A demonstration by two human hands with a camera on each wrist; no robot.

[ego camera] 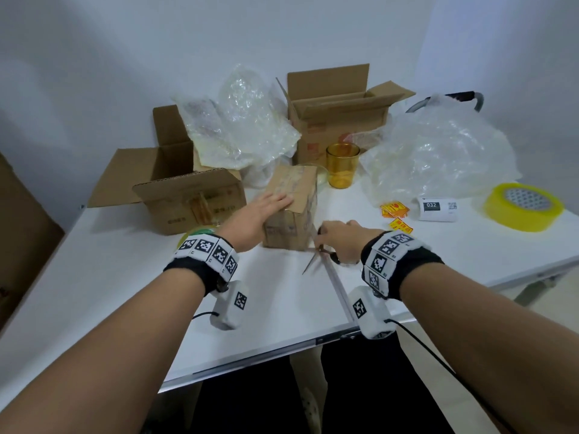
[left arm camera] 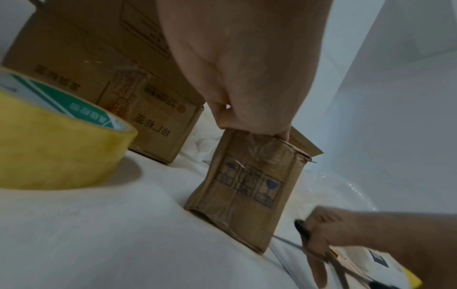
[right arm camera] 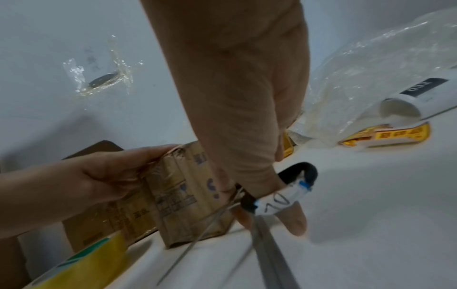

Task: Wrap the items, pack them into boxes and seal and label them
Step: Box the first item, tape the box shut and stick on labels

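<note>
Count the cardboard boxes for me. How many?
3: a small taped box under the left hand, an open box at left, a tall open box at back. More may be hidden.

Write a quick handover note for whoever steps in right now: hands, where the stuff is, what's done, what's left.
Left hand rests flat on the small taped box, steadying it.
Right hand grips the scissors beside the box, blades open.
Amber glass stands unwrapped behind it; bubble wrap is to the right.
Two larger boxes stand open.
Tape roll and yellow labels are at right.
Done: small box taped. Left: label it, wrap the glass and pack it.
</note>
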